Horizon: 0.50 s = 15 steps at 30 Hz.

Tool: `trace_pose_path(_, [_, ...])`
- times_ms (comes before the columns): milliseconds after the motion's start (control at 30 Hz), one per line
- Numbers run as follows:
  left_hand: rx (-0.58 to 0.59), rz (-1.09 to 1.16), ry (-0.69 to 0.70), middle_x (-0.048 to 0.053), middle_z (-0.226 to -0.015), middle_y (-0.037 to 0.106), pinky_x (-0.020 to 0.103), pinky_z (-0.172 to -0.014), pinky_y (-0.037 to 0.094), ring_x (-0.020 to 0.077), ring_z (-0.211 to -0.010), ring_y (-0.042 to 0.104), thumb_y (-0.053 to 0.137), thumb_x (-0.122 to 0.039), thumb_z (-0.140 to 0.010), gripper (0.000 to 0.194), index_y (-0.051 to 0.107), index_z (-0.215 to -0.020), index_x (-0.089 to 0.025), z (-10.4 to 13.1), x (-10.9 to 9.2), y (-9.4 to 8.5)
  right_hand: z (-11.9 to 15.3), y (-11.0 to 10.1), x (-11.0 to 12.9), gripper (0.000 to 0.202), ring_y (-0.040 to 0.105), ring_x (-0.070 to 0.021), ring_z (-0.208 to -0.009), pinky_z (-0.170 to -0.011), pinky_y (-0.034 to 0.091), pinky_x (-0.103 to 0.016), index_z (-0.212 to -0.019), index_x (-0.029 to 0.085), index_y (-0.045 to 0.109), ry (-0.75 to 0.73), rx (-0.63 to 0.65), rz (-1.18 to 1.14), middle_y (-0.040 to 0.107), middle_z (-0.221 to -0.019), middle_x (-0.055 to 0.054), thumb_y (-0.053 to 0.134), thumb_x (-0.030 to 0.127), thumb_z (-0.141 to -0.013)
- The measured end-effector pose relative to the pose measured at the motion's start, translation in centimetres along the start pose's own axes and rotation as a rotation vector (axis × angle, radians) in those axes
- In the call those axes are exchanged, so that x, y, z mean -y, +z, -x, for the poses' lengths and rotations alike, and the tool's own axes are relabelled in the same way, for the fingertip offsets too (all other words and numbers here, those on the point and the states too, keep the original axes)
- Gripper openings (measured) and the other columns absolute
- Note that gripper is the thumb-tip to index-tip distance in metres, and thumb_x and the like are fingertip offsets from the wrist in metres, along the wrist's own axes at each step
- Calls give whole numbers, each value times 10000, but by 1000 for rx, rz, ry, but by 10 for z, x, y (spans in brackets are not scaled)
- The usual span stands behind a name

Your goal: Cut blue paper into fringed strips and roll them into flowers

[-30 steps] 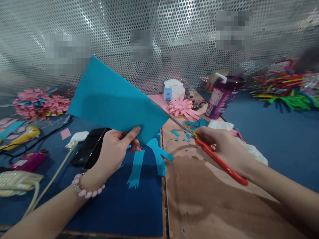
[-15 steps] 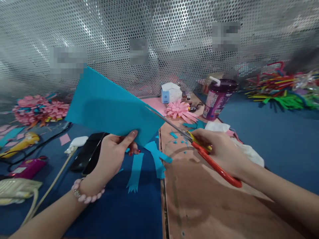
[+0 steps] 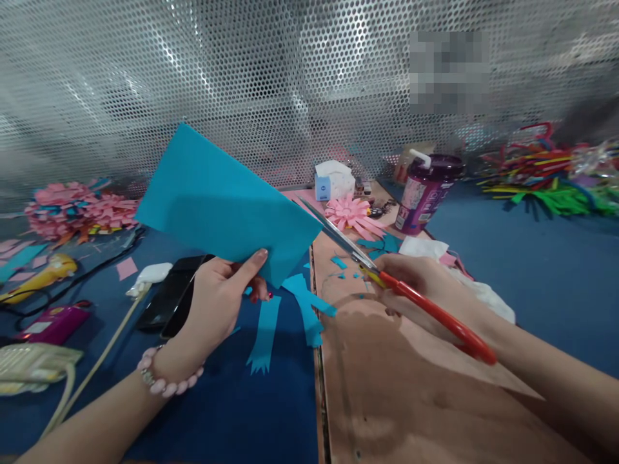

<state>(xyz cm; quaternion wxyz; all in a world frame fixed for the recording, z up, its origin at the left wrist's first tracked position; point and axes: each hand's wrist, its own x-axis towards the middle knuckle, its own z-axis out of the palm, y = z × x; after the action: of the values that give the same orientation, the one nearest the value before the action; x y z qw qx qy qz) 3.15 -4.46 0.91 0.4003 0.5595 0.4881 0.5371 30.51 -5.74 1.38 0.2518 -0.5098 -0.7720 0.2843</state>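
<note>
A flat blue sheet of paper (image 3: 217, 200) is pinched at its lower edge by my left hand (image 3: 229, 290), thumb on top and fingers underneath. My right hand (image 3: 420, 290) grips a pair of scissors (image 3: 435, 316) with red and yellow handles. The blades point up and left, close by the sheet's right edge; whether they touch it I cannot tell. Below the sheet lie cut blue strips (image 3: 304, 309), one of them with a notched end (image 3: 265, 335). Small blue scraps (image 3: 338, 262) are scattered near the scissors.
A pink paper flower (image 3: 351, 212), a tissue pack (image 3: 333, 180) and a purple cup with a straw (image 3: 428, 193) stand behind. Pink paper bunches (image 3: 80, 209), a yellow glue gun (image 3: 43, 277), a phone (image 3: 167, 296) and a power strip (image 3: 36, 367) are at left. Colourful strips (image 3: 546, 171) lie far right.
The scissors have turned in my right hand, their red handle swinging right and the blades shifting slightly right. The blue sheet has moved slightly right and tilted, still in my left hand.
</note>
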Motion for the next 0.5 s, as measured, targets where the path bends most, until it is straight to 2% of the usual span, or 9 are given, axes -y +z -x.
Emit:
trace_pose_path(267, [40,-18,-8,13,-383,534,257,-427,404,107,-373,477,640,-324,-822,391,583,-465,-175,4,-2,1,-1,4,-5,49,491,-117,-539,-491,270,-266,-711,194,505,-5,-14,10,531,-618,28,469,171,-735])
trace_pose_path(500, [52,-32,-7,25,-385,541,260,-443,414,109,-380,489,643,-350,-824,443,573,-422,-177,6,-4,0,-1,5,-8,38,486,-117,-538,-489,257,-267,-730,197,499,-4,-9,34,532,-633,27,473,203,-757])
